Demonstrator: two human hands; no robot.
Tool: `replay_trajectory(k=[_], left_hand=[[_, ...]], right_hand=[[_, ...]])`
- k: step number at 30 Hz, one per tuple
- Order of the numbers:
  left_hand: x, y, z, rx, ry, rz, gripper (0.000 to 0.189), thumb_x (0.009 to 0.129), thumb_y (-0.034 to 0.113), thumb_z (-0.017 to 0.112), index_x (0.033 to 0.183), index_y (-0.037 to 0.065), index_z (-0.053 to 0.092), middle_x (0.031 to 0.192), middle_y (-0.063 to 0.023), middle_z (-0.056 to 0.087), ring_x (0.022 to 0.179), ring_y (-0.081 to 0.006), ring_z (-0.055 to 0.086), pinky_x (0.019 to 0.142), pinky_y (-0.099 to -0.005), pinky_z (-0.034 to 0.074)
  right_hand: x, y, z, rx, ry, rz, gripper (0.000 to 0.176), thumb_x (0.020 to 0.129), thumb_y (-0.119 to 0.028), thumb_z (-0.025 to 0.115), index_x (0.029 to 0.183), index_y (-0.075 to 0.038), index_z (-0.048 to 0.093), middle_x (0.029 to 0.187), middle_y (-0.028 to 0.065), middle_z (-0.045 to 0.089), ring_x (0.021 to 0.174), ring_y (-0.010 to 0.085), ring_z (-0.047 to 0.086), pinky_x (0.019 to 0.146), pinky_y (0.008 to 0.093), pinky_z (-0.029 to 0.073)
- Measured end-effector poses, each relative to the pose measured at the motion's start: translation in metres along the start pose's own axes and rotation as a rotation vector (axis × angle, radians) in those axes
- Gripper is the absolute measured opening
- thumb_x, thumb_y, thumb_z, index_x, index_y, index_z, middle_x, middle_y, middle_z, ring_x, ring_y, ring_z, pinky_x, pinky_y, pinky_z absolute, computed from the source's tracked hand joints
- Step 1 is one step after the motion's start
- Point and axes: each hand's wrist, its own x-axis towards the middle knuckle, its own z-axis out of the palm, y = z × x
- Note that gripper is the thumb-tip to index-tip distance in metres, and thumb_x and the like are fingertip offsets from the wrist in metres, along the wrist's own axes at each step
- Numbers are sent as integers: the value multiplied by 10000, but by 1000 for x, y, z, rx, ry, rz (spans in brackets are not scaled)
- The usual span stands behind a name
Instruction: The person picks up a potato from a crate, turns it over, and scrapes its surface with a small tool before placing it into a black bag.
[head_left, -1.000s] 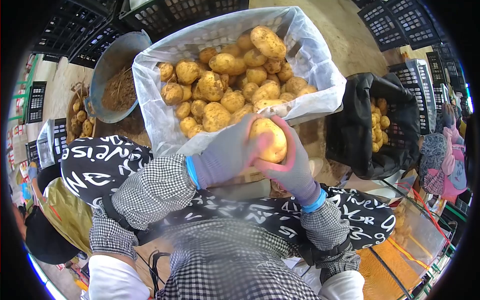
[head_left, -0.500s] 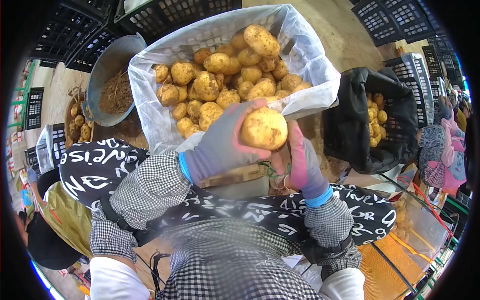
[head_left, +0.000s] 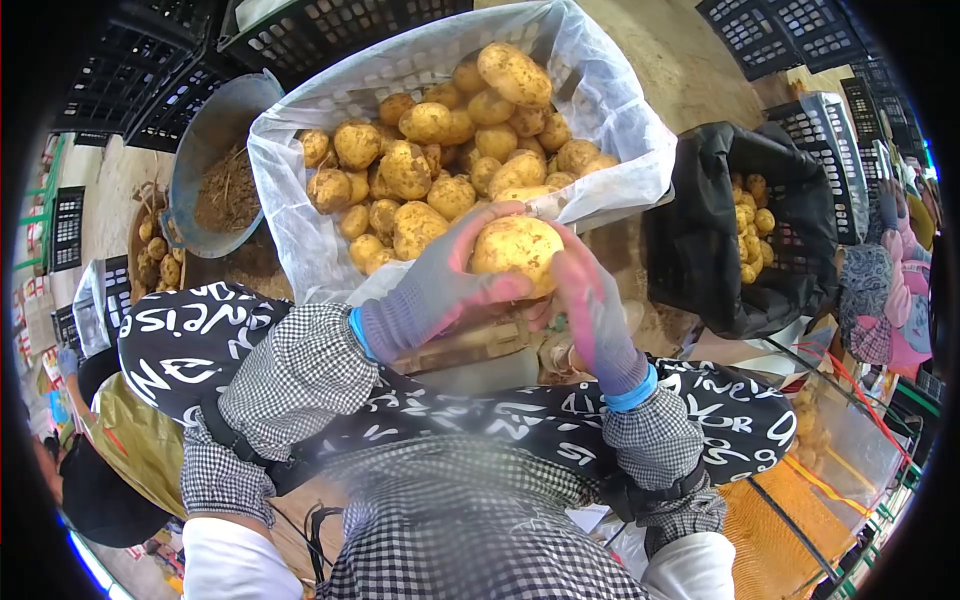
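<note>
Two gloved hands on one potato [head_left: 517,250], held just in front of the white-lined crate [head_left: 630,150] of potatoes. I log the left hand [head_left: 440,290] curled under it, the right hand [head_left: 592,310] pressing its side, fingers together.

Potato [head_left: 517,252] before potato-filled crate [head_left: 612,120]; basin [head_left: 212,118] left, bag [head_left: 697,235] right.

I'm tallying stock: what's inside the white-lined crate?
Yellow potatoes heaped against the white liner. The held potato and left hand cover the near edge; lower layers are buried.
</note>
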Motion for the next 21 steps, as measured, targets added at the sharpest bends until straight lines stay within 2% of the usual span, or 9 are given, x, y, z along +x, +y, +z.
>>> replay_trajectory(k=[2,5,8,10,11,12,14,18,21], left_hand=[[-3,-1,-4,75,-36,21,829,876,481,697,1485,52,332,1349,-102,498,1221,-192,523,1006,-323,477],[0,6,-9,-122,10,-173,776,924,509,615,1491,60,334,1375,-106,485,1223,-187,522,983,-313,488],[1,14,1,32,71,-217,747,911,407,677,1487,62,350,1362,-112,506,1224,-204,528,980,-322,490],[2,-10,4,221,92,84,798,809,346,783,1449,53,406,1371,-145,480,1240,-240,517,1030,-356,450],[3,-22,4,315,101,236,826,758,316,835,1430,49,435,1376,-162,467,1248,-257,512,1055,-372,429],[2,-18,5,383,117,216,852,737,308,847,1434,49,430,1358,-166,476,1255,-266,502,1065,-378,415],[0,-7,6,520,151,174,904,694,291,869,1441,49,422,1322,-175,492,1267,-284,484,1084,-389,387],[-3,-3,8,767,174,213,878,710,316,855,1439,62,437,1234,-172,523,1202,-297,518,1049,-381,410],[-2,-8,8,746,157,301,749,778,343,805,1410,89,493,1211,-165,533,1156,-293,538,1011,-367,435]], right_hand=[[-2,-10,11,-27,-11,-22,581,1046,-427,386,1412,22,438,1139,110,611,881,117,622,714,250,532],[-1,-10,3,-5,-44,-28,567,1055,-396,366,1436,22,400,1242,118,572,1035,156,603,839,282,521],[3,0,-4,70,-51,-70,575,1053,-391,375,1454,20,364,1296,126,549,1120,187,583,928,306,493],[1,6,-11,-28,-78,-195,583,1052,-396,382,1459,20,349,1327,128,534,1151,197,576,963,319,478],[0,6,-11,5,-100,-186,584,1052,-400,384,1457,21,350,1338,130,528,1159,201,575,973,324,473],[-1,5,-11,37,-122,-176,586,1052,-403,385,1454,21,350,1348,131,522,1168,204,574,984,329,468],[1,0,-3,337,-170,30,583,1053,-412,383,1440,24,363,1357,136,517,1178,211,574,999,339,462],[1,1,8,206,-2,-30,586,1044,-453,375,1385,20,433,1297,128,562,1143,210,588,967,348,476],[5,-1,6,345,12,32,601,1025,-503,382,1319,9,499,1168,103,629,954,178,639,780,304,531]])
